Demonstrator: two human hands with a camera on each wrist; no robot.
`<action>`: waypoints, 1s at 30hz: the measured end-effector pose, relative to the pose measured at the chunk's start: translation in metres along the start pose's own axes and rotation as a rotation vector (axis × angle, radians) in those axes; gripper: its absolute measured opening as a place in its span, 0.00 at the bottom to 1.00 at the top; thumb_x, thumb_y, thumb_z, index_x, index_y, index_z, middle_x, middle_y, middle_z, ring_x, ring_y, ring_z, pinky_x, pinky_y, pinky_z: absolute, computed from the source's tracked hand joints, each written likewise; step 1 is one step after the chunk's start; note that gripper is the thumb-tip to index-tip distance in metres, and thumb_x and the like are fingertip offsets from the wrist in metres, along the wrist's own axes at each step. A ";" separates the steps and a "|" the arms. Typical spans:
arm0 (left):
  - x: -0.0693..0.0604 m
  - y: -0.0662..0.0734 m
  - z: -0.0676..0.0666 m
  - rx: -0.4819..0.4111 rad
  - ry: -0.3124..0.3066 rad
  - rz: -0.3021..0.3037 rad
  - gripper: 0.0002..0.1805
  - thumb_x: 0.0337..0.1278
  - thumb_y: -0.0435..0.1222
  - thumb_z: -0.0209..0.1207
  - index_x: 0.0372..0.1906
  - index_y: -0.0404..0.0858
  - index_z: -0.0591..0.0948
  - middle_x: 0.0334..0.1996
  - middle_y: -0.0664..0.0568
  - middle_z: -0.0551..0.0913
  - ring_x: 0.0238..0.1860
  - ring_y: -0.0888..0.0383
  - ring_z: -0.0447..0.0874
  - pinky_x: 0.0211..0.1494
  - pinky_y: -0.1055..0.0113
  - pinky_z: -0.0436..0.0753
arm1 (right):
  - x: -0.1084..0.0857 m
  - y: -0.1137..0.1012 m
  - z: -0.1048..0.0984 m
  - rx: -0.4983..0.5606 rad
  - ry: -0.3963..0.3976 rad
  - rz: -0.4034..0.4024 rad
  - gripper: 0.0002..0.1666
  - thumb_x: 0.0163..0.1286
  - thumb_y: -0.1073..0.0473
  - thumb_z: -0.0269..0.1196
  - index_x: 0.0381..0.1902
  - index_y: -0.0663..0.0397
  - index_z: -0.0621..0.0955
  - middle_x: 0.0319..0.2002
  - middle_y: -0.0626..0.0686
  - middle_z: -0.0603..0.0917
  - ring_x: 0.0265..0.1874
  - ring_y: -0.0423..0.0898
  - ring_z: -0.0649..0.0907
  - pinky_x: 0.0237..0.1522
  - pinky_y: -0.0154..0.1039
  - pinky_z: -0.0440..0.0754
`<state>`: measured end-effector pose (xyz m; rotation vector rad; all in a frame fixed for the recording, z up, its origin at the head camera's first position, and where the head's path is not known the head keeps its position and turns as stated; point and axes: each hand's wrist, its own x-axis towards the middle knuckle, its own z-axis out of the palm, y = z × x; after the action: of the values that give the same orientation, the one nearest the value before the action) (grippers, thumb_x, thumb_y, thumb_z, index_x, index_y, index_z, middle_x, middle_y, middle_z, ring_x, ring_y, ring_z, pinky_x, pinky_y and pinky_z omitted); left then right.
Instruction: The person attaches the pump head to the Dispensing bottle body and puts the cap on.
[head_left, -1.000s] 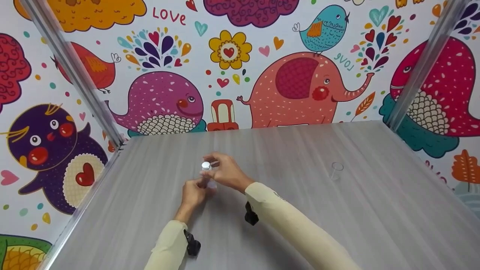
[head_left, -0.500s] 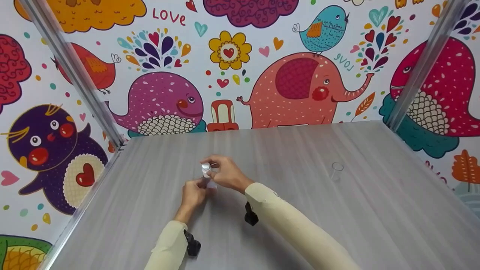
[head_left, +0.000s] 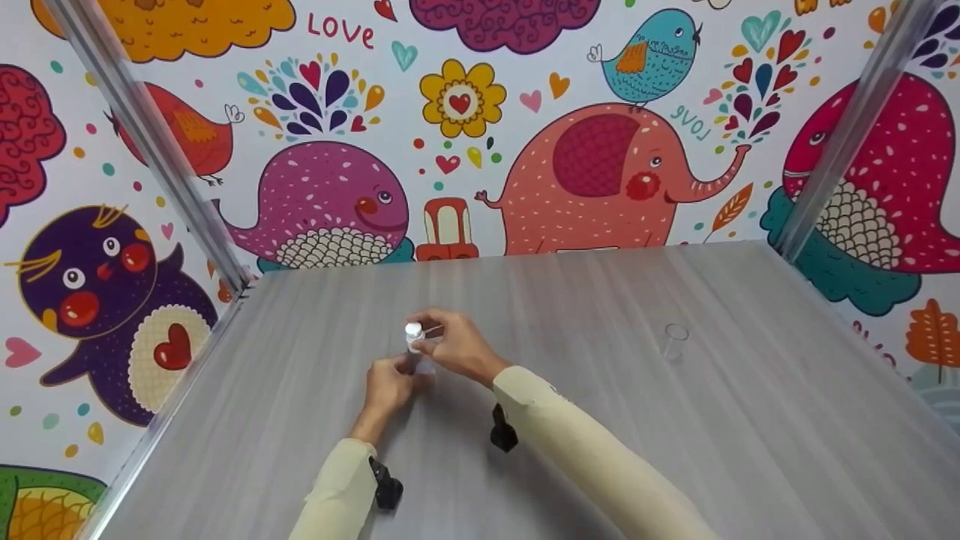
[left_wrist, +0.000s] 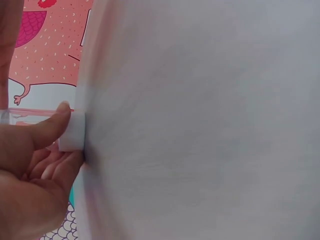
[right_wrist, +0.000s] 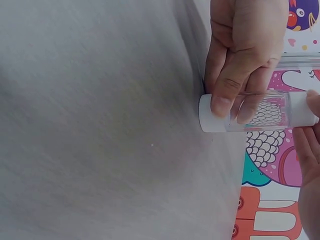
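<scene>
On a grey table (head_left: 585, 405), a bottle (right_wrist: 272, 117) held at both ends

Toward the far left of the tabletop, a person in pale sleeves holds a small, clear bottle upright, its base (right_wrist: 212, 124) down at the table surface. The left hand (head_left: 390, 384) grips that white base low down, thumb on one side and fingers on the other. Above it, the right hand (head_left: 457, 343) has thumb and fingers closed round the white cap (right_wrist: 301, 109) at the top.

Well apart to the right, a clear cup (head_left: 673, 343) stands on the table, with neither hand near it.

As for progress: the bottle is upright and steadied, and both hands have their grip, so the handling seems well under way. The cap sits at the bottle's top, in line with it. Whether it is tight or loose cannot be told, because fingers cover part of the join. Work at the cap looks unfinished, since neither hand has let go. The cup is separate from the bottle; whether the two belong together, the pictures do not show.

Behind everything rises a wall (head_left: 525, 75) of bright cartoon animals.
</scene>
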<state>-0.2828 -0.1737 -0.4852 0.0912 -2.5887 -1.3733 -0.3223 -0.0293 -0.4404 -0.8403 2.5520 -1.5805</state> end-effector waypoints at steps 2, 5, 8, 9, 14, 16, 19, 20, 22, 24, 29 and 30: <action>0.000 0.000 0.001 -0.010 -0.006 -0.006 0.10 0.46 0.28 0.70 0.37 0.29 0.88 0.37 0.37 0.90 0.34 0.54 0.82 0.41 0.58 0.83 | 0.000 0.000 -0.001 0.001 0.001 0.004 0.20 0.66 0.65 0.67 0.56 0.53 0.82 0.52 0.51 0.86 0.50 0.45 0.86 0.55 0.39 0.84; 0.000 0.000 0.002 -0.021 -0.003 -0.005 0.09 0.44 0.27 0.70 0.35 0.29 0.88 0.37 0.37 0.90 0.34 0.55 0.81 0.40 0.60 0.82 | -0.001 0.000 -0.001 0.002 -0.005 0.012 0.20 0.66 0.64 0.67 0.56 0.51 0.82 0.53 0.50 0.86 0.51 0.45 0.85 0.55 0.39 0.84; 0.001 0.000 0.002 -0.037 -0.002 -0.016 0.08 0.43 0.26 0.70 0.33 0.29 0.88 0.34 0.40 0.89 0.31 0.57 0.74 0.37 0.65 0.78 | 0.000 -0.001 -0.002 -0.007 -0.014 0.010 0.21 0.65 0.64 0.68 0.57 0.50 0.81 0.54 0.51 0.85 0.53 0.47 0.84 0.57 0.40 0.83; 0.000 0.000 0.002 -0.038 -0.001 -0.021 0.08 0.44 0.26 0.70 0.34 0.30 0.88 0.35 0.40 0.89 0.31 0.57 0.74 0.37 0.66 0.78 | 0.000 -0.001 -0.002 -0.010 -0.016 0.006 0.22 0.65 0.64 0.68 0.58 0.51 0.81 0.55 0.51 0.85 0.54 0.47 0.84 0.57 0.40 0.83; -0.001 -0.001 0.001 -0.024 0.007 0.002 0.13 0.43 0.26 0.70 0.39 0.30 0.89 0.38 0.39 0.90 0.34 0.56 0.81 0.40 0.63 0.82 | 0.002 -0.003 -0.002 -0.026 -0.024 -0.038 0.24 0.65 0.66 0.68 0.59 0.53 0.80 0.57 0.52 0.84 0.57 0.50 0.84 0.60 0.41 0.81; -0.001 -0.001 0.001 -0.013 0.019 0.031 0.15 0.41 0.26 0.70 0.40 0.29 0.89 0.38 0.37 0.90 0.35 0.55 0.84 0.40 0.62 0.84 | 0.002 -0.003 -0.002 -0.030 -0.031 -0.049 0.23 0.65 0.67 0.67 0.58 0.54 0.81 0.57 0.53 0.84 0.56 0.50 0.84 0.59 0.41 0.81; -0.002 -0.001 0.001 -0.007 0.034 0.050 0.15 0.40 0.26 0.71 0.40 0.29 0.89 0.36 0.37 0.90 0.32 0.57 0.83 0.37 0.66 0.82 | 0.001 -0.004 -0.002 -0.043 -0.043 -0.052 0.22 0.65 0.68 0.66 0.58 0.55 0.81 0.56 0.54 0.85 0.54 0.48 0.85 0.58 0.40 0.82; -0.002 -0.001 0.001 -0.011 0.035 0.053 0.15 0.39 0.26 0.71 0.39 0.29 0.89 0.35 0.38 0.90 0.31 0.58 0.82 0.36 0.67 0.81 | 0.001 -0.004 -0.002 -0.046 -0.046 -0.051 0.22 0.66 0.68 0.66 0.58 0.55 0.81 0.55 0.54 0.86 0.53 0.48 0.86 0.57 0.39 0.82; -0.002 -0.001 0.001 -0.012 0.043 0.058 0.13 0.39 0.26 0.71 0.36 0.29 0.89 0.30 0.40 0.90 0.28 0.61 0.78 0.33 0.69 0.78 | 0.001 -0.005 -0.001 -0.067 -0.047 -0.055 0.22 0.66 0.68 0.66 0.58 0.55 0.81 0.54 0.54 0.86 0.52 0.47 0.86 0.56 0.39 0.83; -0.002 0.000 0.001 -0.012 0.051 0.063 0.10 0.39 0.26 0.71 0.34 0.29 0.88 0.25 0.43 0.87 0.26 0.61 0.73 0.32 0.69 0.75 | 0.001 -0.006 -0.001 -0.088 -0.040 -0.060 0.21 0.66 0.67 0.67 0.57 0.55 0.81 0.54 0.54 0.86 0.51 0.46 0.87 0.56 0.38 0.83; -0.001 0.001 0.002 -0.014 0.067 0.058 0.07 0.40 0.25 0.70 0.30 0.29 0.88 0.20 0.49 0.81 0.25 0.60 0.70 0.30 0.68 0.70 | 0.001 -0.008 -0.001 -0.105 -0.023 -0.068 0.19 0.66 0.66 0.67 0.55 0.54 0.82 0.52 0.53 0.87 0.50 0.46 0.87 0.55 0.37 0.83; -0.001 0.000 0.003 -0.014 0.068 0.052 0.07 0.40 0.25 0.70 0.30 0.29 0.88 0.20 0.49 0.81 0.25 0.60 0.69 0.30 0.68 0.70 | 0.001 -0.007 0.000 -0.104 -0.020 -0.071 0.19 0.66 0.66 0.67 0.55 0.54 0.82 0.52 0.53 0.87 0.50 0.46 0.87 0.55 0.38 0.83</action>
<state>-0.2820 -0.1713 -0.4866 0.0669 -2.5080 -1.3461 -0.3198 -0.0321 -0.4339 -0.9615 2.6386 -1.4596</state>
